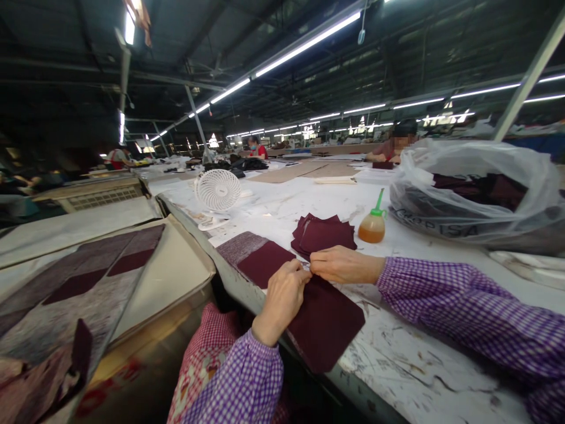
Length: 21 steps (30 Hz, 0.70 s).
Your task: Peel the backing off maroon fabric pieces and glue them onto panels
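Our left grip (283,294) and right grip (342,265) pinch maroon fabric (329,324) on the tabletop (410,353), beside the maroon stack (325,234).

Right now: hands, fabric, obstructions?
Left hand, right hand meet at maroon fabric; grip unclear. Maroon stack just beyond right hand. Bottle beyond too, not blocking.

I have the left hand (282,297) and right hand (346,265) close together, fingers (321,259) bent, both forearms (421,290) angled inward.
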### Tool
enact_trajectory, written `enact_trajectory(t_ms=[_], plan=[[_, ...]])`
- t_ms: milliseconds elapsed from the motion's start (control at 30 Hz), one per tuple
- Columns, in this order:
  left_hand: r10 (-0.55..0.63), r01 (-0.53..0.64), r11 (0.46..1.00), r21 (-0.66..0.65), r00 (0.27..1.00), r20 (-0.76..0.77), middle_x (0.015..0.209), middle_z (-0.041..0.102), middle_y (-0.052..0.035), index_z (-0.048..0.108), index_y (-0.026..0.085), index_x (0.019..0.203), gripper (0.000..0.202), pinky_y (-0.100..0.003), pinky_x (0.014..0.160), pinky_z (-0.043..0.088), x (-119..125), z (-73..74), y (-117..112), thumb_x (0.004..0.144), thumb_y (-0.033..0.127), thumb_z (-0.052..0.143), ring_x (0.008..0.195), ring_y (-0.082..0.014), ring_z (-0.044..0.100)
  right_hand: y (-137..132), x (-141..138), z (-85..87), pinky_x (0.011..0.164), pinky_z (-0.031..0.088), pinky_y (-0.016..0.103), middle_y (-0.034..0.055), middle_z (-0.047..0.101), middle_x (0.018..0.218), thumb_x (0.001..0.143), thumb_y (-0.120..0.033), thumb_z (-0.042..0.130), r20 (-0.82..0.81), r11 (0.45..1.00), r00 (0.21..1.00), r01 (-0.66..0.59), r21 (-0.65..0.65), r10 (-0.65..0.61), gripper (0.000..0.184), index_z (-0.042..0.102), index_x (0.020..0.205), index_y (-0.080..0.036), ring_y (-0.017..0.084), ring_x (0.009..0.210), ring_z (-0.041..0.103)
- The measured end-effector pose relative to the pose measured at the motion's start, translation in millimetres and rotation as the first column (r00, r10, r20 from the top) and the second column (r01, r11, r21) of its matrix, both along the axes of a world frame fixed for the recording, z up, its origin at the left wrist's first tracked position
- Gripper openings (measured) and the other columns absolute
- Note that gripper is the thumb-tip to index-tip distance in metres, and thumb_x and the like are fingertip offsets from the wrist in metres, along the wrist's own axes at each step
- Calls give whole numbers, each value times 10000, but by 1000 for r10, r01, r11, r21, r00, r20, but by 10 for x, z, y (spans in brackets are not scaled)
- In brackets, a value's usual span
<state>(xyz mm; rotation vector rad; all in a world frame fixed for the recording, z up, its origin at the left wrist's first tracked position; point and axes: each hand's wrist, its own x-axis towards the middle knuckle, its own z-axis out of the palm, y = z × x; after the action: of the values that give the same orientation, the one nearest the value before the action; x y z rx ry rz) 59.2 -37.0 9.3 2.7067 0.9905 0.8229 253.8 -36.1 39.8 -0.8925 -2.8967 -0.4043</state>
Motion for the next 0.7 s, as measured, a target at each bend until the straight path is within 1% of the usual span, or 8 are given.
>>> enact_trajectory(t_ms=[67,133,200,300,400,467,533,700], plan=[[2,0,999,44,999,-47,837,571,-26,670,193,844,260,-239,691,400,4,1,-8,916,173,421,795,-150,524,-41,32,-15,652,418,273,67,572,854,948,-150,305,42,998,999,-27,53,25,306,603,881,-132,151,745,486],[6,-1,998,69,997,-73,850,573,-32,667,192,850,271,-248,700,403,6,7,-15,922,170,406,808,-155,518,-82,81,-16,688,432,291,80,591,904,951,-149,313,59,997,998,-30,72,26,296,609,947,-132,161,797,500],[6,1,997,79,996,-88,850,573,-35,665,191,835,278,-253,704,405,5,16,-20,923,169,402,814,-157,515,-121,123,1,729,445,315,86,603,939,934,-146,366,24,998,999,37,54,-38,255,615,987,-141,172,838,521],[11,-1,996,89,994,-107,843,571,-32,660,192,821,274,-255,695,406,1,25,-25,920,166,406,809,-158,518,-178,113,38,778,465,314,93,605,1000,890,-93,394,-178,987,971,150,-59,-158,249,606,1012,-140,168,891,552],[19,-9,996,92,994,-110,859,581,-30,661,198,864,260,-256,684,407,9,21,-26,914,153,410,809,-160,524,-231,19,43,833,470,302,99,590,1062,882,-87,371,-342,974,924,107,-201,-172,271,571,1059,-135,155,947,557],[21,-13,997,81,995,-101,866,588,-34,665,199,892,264,-256,687,410,15,23,-19,914,153,406,808,-161,526,-257,-44,23,827,475,309,93,593,1043,893,-114,365,-350,961,918,95,-259,-185,259,571,1048,-142,155,926,564],[11,-8,999,39,997,-80,852,590,-35,679,201,881,260,-255,689,413,3,40,-1,909,168,423,803,-160,530,-271,-79,0,790,483,306,87,600,1008,901,-133,357,-326,954,924,110,-280,-202,257,584,1022,-145,154,873,571],[-51,57,981,-183,998,35,823,615,-16,713,223,880,191,-254,711,428,-191,115,44,835,156,539,771,-151,566,-271,-77,-2,789,480,299,88,598,1030,905,-136,351,-298,949,933,112,-294,-203,296,596,1071,-150,156,876,574]])
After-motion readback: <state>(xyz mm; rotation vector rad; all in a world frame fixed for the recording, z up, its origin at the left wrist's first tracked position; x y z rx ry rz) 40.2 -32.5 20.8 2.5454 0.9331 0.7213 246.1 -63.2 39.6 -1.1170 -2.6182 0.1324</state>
